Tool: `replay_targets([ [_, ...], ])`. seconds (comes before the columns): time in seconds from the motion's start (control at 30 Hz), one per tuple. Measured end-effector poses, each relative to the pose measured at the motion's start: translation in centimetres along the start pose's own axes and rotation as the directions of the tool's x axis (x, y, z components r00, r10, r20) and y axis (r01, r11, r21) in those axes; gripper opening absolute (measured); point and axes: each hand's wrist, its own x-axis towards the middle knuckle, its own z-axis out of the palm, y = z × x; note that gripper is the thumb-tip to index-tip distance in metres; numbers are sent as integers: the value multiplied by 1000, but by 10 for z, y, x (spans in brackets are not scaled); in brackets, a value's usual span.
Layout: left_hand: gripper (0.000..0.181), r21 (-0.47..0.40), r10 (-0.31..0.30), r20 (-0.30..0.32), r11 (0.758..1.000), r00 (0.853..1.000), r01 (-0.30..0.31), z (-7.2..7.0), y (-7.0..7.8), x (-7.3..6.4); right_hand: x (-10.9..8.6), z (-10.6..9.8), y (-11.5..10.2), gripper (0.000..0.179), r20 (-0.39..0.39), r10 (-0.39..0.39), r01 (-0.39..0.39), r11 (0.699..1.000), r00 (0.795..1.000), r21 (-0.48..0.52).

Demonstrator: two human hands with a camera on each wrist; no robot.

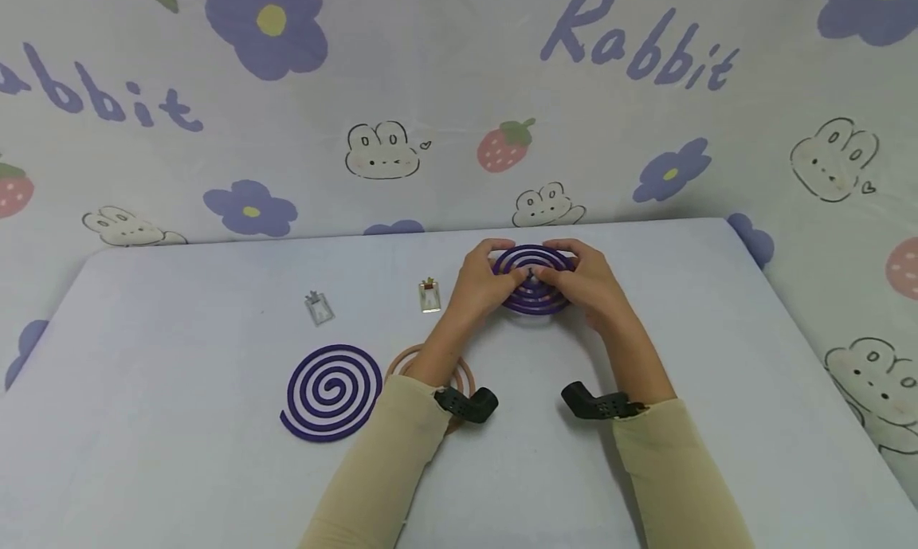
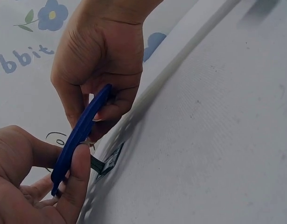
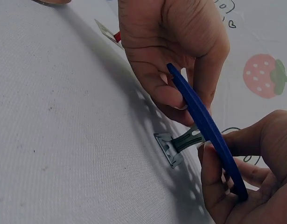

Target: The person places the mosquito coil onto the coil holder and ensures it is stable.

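Both hands hold a purple mosquito coil [image 1: 534,308] near the table's back edge. The left hand [image 1: 479,282] grips its left rim, and the right hand [image 1: 590,286] grips the right rim. Both thumbs meet at the coil's middle. Seen edge-on in the right wrist view, the coil [image 3: 201,116] looks blue and slightly bowed. A small metal coil stand [image 3: 167,148] is beneath it, its upright reaching the coil near the thumbs. The left wrist view also shows this stand [image 2: 110,162]. Whether the upright passes through the coil is hidden by the fingers.
Another purple coil [image 1: 332,388] lies flat at front left. A tan coil [image 1: 466,368] beside it is partly covered by the left forearm. Two small metal stands, one silvery [image 1: 319,308] and one gold-toned [image 1: 429,297], lie left of the hands. A patterned cloth hangs behind the table.
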Motion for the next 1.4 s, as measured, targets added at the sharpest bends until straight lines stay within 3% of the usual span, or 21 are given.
replay_targets([
  [0.33, 49, 21, 4, -6, 1000, 1000, -4, -1, 2, 0, -2, 1, -2, 61, 3, -1, 1, 1000, 1000, 9],
  [0.63, 50, 28, -13, 46, 1000, 999, 11, -5, 5, 0, -3, -3, -3, 63, -5, -5, 5, 1000, 1000, -21],
  [0.93, 48, 32, -14, 28, 999, 1000, 13, -6, 0, -1, -3, 0, -1, 64, -32, -72, 68, 993, 997, -98],
  [1.2, 53, 157, 35, 9, 987, 999, -35, -13, 0, -3, -9, 1, -7, 62, -74, -142, 127, 977, 987, -174],
  [1.4, 56, 196, 36, 22, 980, 999, -40, -13, 1, -5, -15, -6, -12, 61, -108, -164, 141, 970, 981, -197],
])
